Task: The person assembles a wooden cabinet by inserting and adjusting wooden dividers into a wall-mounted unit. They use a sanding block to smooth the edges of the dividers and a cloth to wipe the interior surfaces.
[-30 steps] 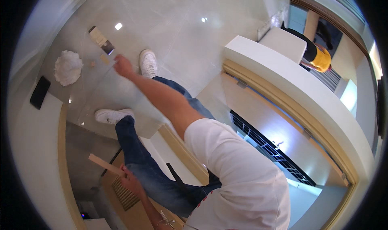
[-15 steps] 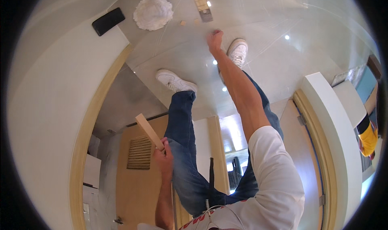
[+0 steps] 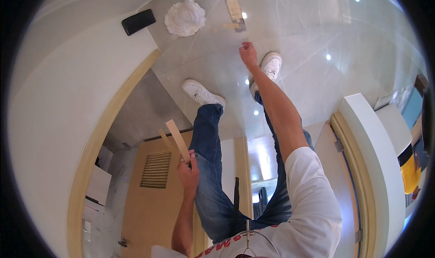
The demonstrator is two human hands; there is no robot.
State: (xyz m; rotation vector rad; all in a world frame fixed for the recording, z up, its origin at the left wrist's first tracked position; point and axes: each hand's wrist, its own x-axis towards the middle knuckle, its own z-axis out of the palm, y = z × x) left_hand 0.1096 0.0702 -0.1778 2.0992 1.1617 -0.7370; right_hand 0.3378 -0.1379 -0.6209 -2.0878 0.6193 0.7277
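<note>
My left hand (image 3: 189, 172) is closed around a pale wooden strip (image 3: 177, 140) that points up and away beside my left knee. A second, thinner-looking strip (image 3: 166, 138) shows just left of it; its lower end is hidden. My right hand (image 3: 248, 55) reaches over the floor by my right shoe, fingers curled together, and what they hold, if anything, is hidden. Just beyond it lies a narrow block (image 3: 234, 6), pale at its far part and grey at the near end. A small beige piece (image 3: 230, 26) shows blurred over that grey end, with another faint one (image 3: 215, 30) beside it.
A crumpled white round bundle (image 3: 185, 17) lies on the tiled floor, and a black phone (image 3: 138, 22) rests on the white ledge at left. My white shoes (image 3: 203, 93) stand on the tiles. Wooden doors and frames (image 3: 346, 140) flank me. Yellow clothing (image 3: 409, 172) shows far right.
The view has shifted, so the floor things sit lower and further right. A small beige piece now shows over the block's grey end. The second strip has come into sight by my left hand.
</note>
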